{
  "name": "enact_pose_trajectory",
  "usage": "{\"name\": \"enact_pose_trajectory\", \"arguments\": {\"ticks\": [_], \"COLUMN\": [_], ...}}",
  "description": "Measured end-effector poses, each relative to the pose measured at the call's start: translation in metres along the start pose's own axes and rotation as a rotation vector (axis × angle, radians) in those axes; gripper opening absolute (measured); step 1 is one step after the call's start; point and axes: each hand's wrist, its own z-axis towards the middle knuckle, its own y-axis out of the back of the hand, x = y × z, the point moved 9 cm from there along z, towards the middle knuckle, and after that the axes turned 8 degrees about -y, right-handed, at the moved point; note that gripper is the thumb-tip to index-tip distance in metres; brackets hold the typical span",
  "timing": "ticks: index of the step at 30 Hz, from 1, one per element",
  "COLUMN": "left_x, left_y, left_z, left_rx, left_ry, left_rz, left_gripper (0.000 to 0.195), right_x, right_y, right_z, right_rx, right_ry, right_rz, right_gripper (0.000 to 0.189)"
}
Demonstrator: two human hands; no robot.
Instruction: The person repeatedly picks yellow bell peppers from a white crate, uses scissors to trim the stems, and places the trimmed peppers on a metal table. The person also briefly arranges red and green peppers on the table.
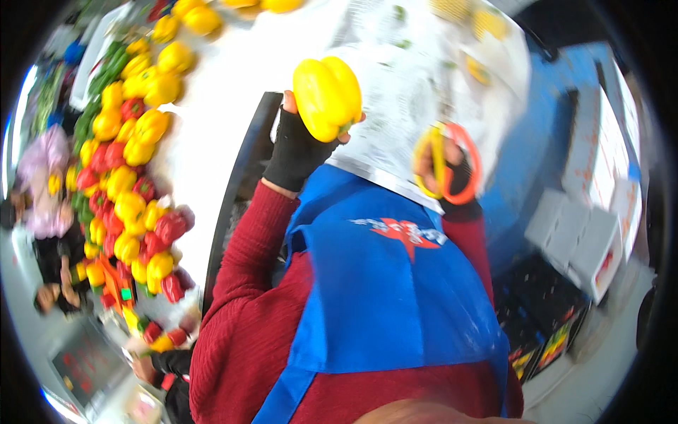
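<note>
A yellow bell pepper (328,98) rests in my left hand (304,140), which wears a black fingerless glove; its green stem end faces my body. My right hand (453,164), gloved the same way, has its fingers through the yellow and orange handles of a pair of scissors (466,159). The scissors' blades point away from me and are blurred. Beneath both hands lies white, wrinkled sheeting (381,100) with green scraps on it.
Yellow and red bell peppers (130,204) lie heaped along the left of the white table (222,79), beside green ones (108,66). People stand beyond them. Grey boxes (572,233) and black crates (535,297) stand at right. Yellow mesh pieces (487,24) lie at the far right of the sheeting.
</note>
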Motion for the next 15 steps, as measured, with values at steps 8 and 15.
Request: {"name": "enact_pose_trajectory", "arguments": {"ticks": [8,15], "left_x": [-0.126,-0.117], "left_y": [0.207,0.247], "left_z": [-0.101,-0.121], "left_rx": [-0.845,-1.009], "left_ry": [-0.372,-0.492], "left_rz": [0.741,-0.092], "left_gripper": [0.050,0.044], "right_x": [0.020,-0.002], "right_y": [0.057,0.069], "right_z": [-0.036,-0.023], "right_rx": [-0.612,-0.535], "right_ry": [-0.038,-0.119], "right_rz": [0.092,0.078], "right_gripper": [0.036,0.032]}}
